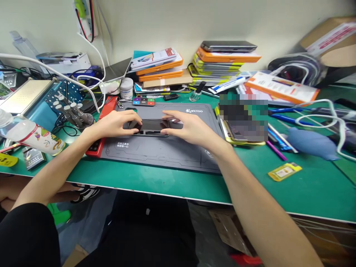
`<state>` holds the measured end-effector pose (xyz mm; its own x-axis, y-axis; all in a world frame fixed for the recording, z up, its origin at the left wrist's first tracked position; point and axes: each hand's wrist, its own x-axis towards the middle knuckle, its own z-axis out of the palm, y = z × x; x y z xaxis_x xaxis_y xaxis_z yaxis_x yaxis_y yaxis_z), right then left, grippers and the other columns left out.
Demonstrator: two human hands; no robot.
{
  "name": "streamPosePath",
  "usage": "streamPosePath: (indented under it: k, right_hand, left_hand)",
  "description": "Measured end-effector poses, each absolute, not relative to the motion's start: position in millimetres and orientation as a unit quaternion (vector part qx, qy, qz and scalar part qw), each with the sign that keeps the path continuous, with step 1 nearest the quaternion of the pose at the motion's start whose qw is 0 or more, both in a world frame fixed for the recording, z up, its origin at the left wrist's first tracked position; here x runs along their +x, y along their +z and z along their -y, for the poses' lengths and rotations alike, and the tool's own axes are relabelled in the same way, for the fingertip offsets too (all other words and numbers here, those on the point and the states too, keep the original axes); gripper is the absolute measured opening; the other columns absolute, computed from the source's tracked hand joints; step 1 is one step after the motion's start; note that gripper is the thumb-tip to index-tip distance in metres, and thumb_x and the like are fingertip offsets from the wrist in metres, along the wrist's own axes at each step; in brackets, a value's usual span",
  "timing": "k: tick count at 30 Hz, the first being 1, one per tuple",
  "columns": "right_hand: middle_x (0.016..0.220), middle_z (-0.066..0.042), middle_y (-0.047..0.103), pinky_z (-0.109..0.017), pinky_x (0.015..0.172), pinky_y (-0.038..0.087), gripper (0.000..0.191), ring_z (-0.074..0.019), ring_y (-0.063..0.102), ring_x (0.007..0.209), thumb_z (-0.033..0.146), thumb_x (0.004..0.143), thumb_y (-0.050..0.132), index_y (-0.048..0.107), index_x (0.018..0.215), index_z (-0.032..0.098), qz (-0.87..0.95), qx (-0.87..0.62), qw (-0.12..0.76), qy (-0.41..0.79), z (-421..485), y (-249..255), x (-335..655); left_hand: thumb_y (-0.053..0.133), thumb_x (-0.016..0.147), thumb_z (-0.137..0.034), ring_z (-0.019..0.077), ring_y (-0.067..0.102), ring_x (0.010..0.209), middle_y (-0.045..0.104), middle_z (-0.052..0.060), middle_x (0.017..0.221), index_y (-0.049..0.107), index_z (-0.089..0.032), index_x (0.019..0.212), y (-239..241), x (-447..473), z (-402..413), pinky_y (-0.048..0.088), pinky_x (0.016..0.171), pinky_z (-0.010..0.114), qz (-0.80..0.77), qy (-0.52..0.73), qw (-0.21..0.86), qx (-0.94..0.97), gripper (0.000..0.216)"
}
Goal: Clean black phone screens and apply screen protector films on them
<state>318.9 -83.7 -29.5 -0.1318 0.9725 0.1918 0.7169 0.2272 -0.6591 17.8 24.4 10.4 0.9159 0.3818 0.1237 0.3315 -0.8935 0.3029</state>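
Observation:
A dark, glossy smartphone (151,126) lies sideways over a grey work mat (167,155), between my two hands. My left hand (118,124) grips its left end, thumb at the near edge and fingers over the far side. At the opposite end my right hand (189,127) holds it the same way, thumb low and fingers above. A thin dark rim shows along the phone's near edge; whether its screen and frame are apart I cannot tell. The mat's left side bears a red tool strip (107,111).
Stacked boxes (160,68) and more packs (222,63) line the wall. A pixelated patch covers part of a phone pile (241,122) at right. A blue air blower (311,142), a yellow packet (285,171), a drink bottle (33,135) and grey-handled tools (75,115) flank the mat.

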Motion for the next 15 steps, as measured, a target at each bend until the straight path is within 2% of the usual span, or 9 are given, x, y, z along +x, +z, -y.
streamPosePath:
  k: [2, 7, 10, 15]
  right_hand:
    - [0.142, -0.009, 0.074, -0.056, 0.112, 0.053, 0.072, -0.0355, 0.070, 0.128, 0.056, 0.086, 0.080, 0.063, 0.150, 0.027, 0.728, -0.568, 0.322, 0.207, 83, -32, 319]
    - [0.146, -0.011, 0.069, -0.058, 0.107, 0.056, 0.071, -0.0358, 0.071, 0.118, 0.056, 0.088, 0.078, 0.062, 0.150, 0.027, 0.751, -0.550, 0.309, 0.192, 83, -33, 321]
    - [0.147, -0.012, 0.067, -0.057, 0.106, 0.057, 0.073, -0.0349, 0.071, 0.117, 0.056, 0.088, 0.078, 0.059, 0.153, 0.028, 0.752, -0.553, 0.305, 0.190, 84, -32, 320]
    - [0.149, -0.013, 0.063, -0.053, 0.112, 0.053, 0.069, -0.0338, 0.067, 0.128, 0.052, 0.091, 0.075, 0.057, 0.153, 0.025, 0.761, -0.550, 0.283, 0.196, 84, -27, 315]
  left_hand:
    - [0.063, 0.102, -0.053, 0.0235, 0.067, 0.130, 0.069, 0.006, 0.142, 0.068, -0.027, 0.134, 13, 17, -25, 0.054, 0.103, 0.033, -0.187, 0.080, 0.150, 0.967, 0.042]
    - [0.077, 0.090, -0.060, 0.0277, 0.056, 0.145, 0.052, 0.011, 0.163, 0.047, -0.026, 0.158, 16, 13, -29, 0.048, 0.116, 0.035, -0.227, 0.043, 0.191, 0.954, 0.082]
    - [0.078, 0.088, -0.058, 0.0274, 0.056, 0.145, 0.055, 0.013, 0.161, 0.042, -0.023, 0.162, 15, 12, -34, 0.045, 0.119, 0.036, -0.241, 0.020, 0.208, 0.948, 0.090]
    - [0.077, 0.090, -0.055, 0.0249, 0.064, 0.138, 0.065, 0.011, 0.151, 0.040, -0.025, 0.164, 18, 10, -40, 0.048, 0.115, 0.035, -0.251, 0.034, 0.239, 0.937, 0.087]
